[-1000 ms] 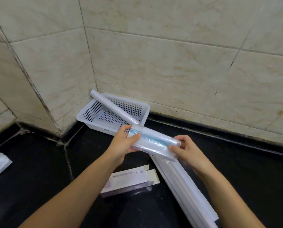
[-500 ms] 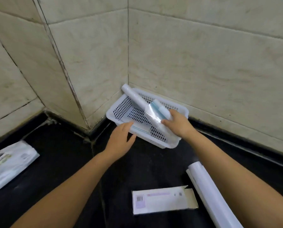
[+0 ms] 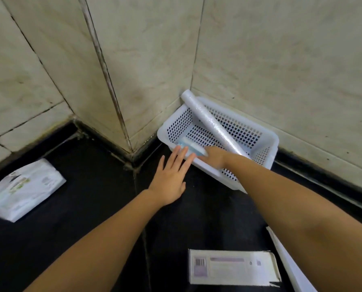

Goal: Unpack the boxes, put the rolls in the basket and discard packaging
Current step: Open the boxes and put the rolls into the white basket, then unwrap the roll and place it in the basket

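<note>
Black stone counter [image 3: 87, 207] meets cream tiled walls [image 3: 281, 60] at a corner, where a white perforated basket [image 3: 269, 144] sits. One long roll [image 3: 211, 125] leans across the basket. Reaching over its near rim, the right hand [image 3: 214, 158] grips a blue-tinted roll [image 3: 189, 146] inside. Just left, the left hand [image 3: 170, 178] hovers flat, fingers spread. An emptied box [image 3: 233, 267] lies nearer the person.

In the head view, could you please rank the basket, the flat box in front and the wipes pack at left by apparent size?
1. basket
2. flat box and wipes pack: similar, and the box lies nearer.
</note>
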A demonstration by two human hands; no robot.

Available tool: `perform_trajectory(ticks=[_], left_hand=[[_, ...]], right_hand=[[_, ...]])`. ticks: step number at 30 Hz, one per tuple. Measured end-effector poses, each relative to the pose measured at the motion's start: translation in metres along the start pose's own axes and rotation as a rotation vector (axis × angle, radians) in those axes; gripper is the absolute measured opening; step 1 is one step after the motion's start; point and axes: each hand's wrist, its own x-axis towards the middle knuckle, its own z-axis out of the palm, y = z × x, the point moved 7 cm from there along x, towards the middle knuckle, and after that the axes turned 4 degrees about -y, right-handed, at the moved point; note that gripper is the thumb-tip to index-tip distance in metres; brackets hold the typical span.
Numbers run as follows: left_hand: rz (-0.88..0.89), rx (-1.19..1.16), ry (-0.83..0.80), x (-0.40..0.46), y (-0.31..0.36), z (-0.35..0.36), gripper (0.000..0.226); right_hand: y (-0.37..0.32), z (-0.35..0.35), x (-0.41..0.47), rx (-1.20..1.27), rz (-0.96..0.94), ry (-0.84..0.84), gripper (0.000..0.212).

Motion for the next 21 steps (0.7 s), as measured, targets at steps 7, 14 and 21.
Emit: perform_trajectory(ticks=[7,14,21], left_hand=[[-0.083,0.062,-0.157,-0.002,0.006,-0.012,0.087],[0.188,-0.124,-0.029,-0.018,0.126,-0.043,0.049],[0.623,-0.001,-0.365,-0.07,0.289,0.035,0.037]], right_hand=[[0.011,-0.04,-0.082,0.184,-0.164,0.244,0.053],[0.129,0.009,-0.217,0.518,0.012,0.324,0.018],[0.189,0.155,-0.29,0.249,0.332,0.286,0.058]])
